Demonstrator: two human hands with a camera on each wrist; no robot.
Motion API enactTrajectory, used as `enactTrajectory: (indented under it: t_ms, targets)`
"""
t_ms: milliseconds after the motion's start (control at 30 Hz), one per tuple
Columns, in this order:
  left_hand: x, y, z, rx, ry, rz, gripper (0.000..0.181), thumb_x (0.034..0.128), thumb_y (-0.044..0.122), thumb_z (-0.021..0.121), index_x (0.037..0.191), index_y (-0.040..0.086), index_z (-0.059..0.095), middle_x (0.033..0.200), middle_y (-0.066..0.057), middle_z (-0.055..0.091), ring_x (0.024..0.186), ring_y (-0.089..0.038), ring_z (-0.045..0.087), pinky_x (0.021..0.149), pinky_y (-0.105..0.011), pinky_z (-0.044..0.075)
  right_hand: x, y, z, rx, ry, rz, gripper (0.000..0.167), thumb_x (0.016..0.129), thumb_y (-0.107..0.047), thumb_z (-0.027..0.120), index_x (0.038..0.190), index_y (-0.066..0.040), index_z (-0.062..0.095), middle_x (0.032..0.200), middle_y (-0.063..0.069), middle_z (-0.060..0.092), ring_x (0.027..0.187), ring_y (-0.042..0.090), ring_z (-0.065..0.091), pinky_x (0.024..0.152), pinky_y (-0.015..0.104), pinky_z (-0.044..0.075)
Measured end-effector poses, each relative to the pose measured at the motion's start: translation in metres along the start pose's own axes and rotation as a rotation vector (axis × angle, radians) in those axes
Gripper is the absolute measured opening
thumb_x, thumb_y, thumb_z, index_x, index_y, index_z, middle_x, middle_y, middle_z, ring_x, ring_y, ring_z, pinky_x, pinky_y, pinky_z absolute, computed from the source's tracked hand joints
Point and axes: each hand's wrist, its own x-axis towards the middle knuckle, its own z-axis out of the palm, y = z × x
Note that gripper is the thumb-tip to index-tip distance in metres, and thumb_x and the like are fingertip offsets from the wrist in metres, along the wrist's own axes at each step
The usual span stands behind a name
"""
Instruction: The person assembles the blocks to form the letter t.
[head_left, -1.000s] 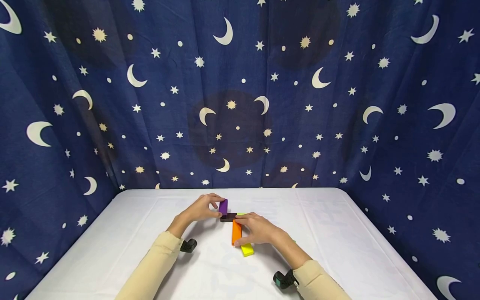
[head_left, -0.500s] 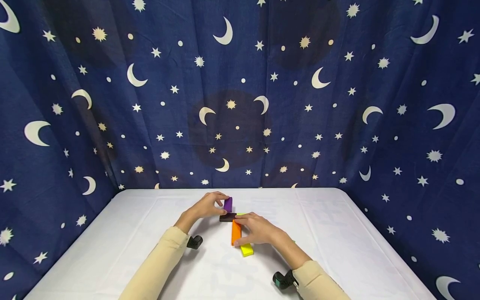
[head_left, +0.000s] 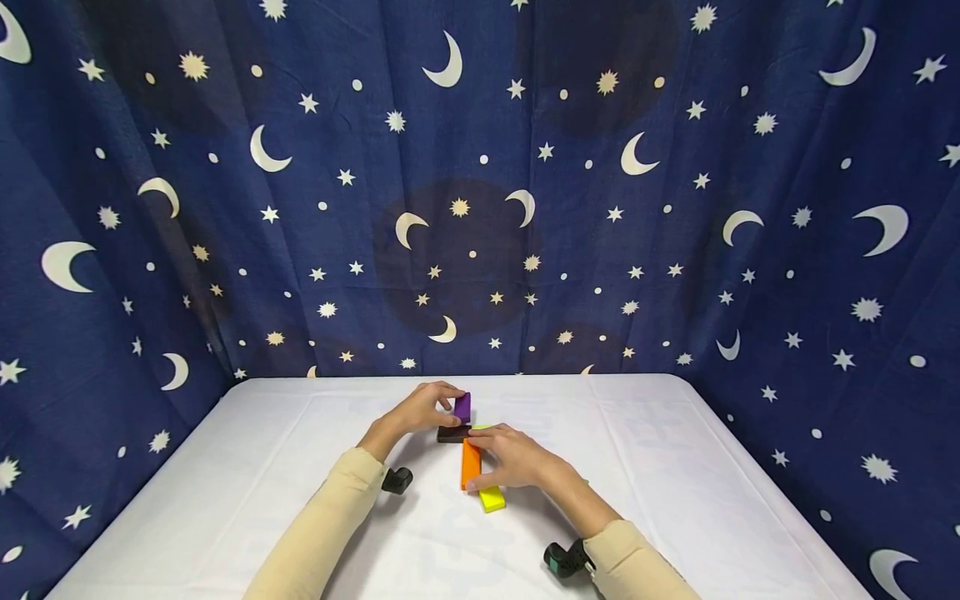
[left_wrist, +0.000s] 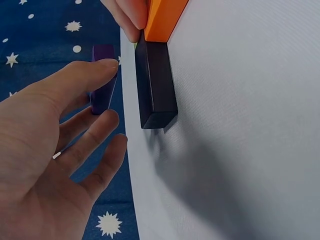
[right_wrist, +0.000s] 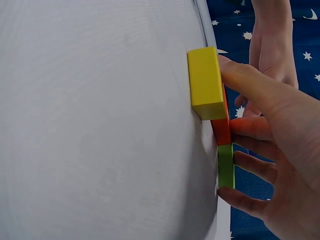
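My left hand [head_left: 420, 408] pinches a purple block [head_left: 462, 407] between thumb and fingers, holding it upright beside the far side of a black block [head_left: 452, 435]. In the left wrist view, a gap shows between the purple block and the black block [left_wrist: 157, 82]. The right hand [head_left: 517, 460] holds an orange block [head_left: 470, 465], thumb near its close end and fingertips at its far end. Against the orange block lies a yellow block [head_left: 492, 499]. A green block [right_wrist: 226, 165] stands beyond, near the right fingers; in the head view these fingers mostly cover it.
A white cloth covers the table [head_left: 615, 467]. Behind it hangs a dark blue curtain [head_left: 480, 208] with moons and stars. Black wrist cameras [head_left: 397, 480] protrude below both forearms, just above the cloth.
My left hand has moved right with the purple block, from the black block's left end towards its right end. The right hand and the other blocks have stayed put.
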Motion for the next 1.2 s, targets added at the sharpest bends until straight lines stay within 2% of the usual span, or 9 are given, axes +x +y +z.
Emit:
enactTrajectory:
  t_ms: [233, 533, 700, 933, 1200]
  targets:
    - [0.004, -0.001, 0.004, -0.019, -0.004, 0.015, 0.052, 0.0814, 0.019, 0.080, 0.128, 0.002, 0.064, 0.129, -0.014, 0.065, 0.096, -0.026, 0.068, 0.096, -0.046, 0.049, 0.000, 0.000, 0.001, -0.007, 0.011, -0.007, 0.083, 0.077, -0.063, 0.072, 0.141, -0.013, 0.054, 0.146, 0.001, 0.054, 0.134, 0.023, 0.049, 0.111, 0.045, 0.040]
    - [0.007, -0.004, 0.011, -0.057, -0.023, 0.086, 0.050, 0.0833, 0.011, 0.077, 0.127, -0.006, 0.061, 0.128, -0.021, 0.063, 0.093, -0.030, 0.070, 0.090, -0.048, 0.053, 0.000, 0.001, 0.002, -0.005, 0.009, -0.012, 0.084, 0.077, -0.064, 0.071, 0.141, -0.013, 0.054, 0.147, 0.000, 0.053, 0.133, 0.022, 0.050, 0.111, 0.044, 0.040]
    - [0.008, -0.004, 0.013, -0.044, -0.030, 0.070, 0.050, 0.0847, 0.012, 0.076, 0.130, -0.004, 0.060, 0.130, -0.019, 0.062, 0.094, -0.028, 0.069, 0.092, -0.046, 0.053, 0.000, 0.000, 0.001, -0.001, 0.008, -0.010, 0.085, 0.077, -0.065, 0.071, 0.142, -0.013, 0.054, 0.148, 0.000, 0.052, 0.133, 0.021, 0.049, 0.112, 0.043, 0.039]
    - [0.008, -0.006, 0.014, -0.027, -0.020, 0.096, 0.049, 0.0846, 0.012, 0.076, 0.128, -0.006, 0.061, 0.128, -0.021, 0.063, 0.093, -0.029, 0.070, 0.090, -0.047, 0.054, 0.000, 0.001, 0.001, -0.003, 0.005, -0.009, 0.084, 0.078, -0.065, 0.070, 0.142, -0.013, 0.053, 0.148, 0.000, 0.052, 0.134, 0.022, 0.049, 0.112, 0.043, 0.039]
    - [0.009, -0.004, 0.016, -0.030, -0.022, 0.065, 0.047, 0.0855, 0.014, 0.076, 0.128, -0.003, 0.062, 0.130, -0.018, 0.063, 0.096, -0.028, 0.070, 0.095, -0.048, 0.051, -0.001, 0.001, 0.002, -0.001, 0.010, -0.007, 0.085, 0.077, -0.065, 0.070, 0.142, -0.013, 0.053, 0.148, 0.000, 0.052, 0.134, 0.022, 0.049, 0.112, 0.043, 0.039]
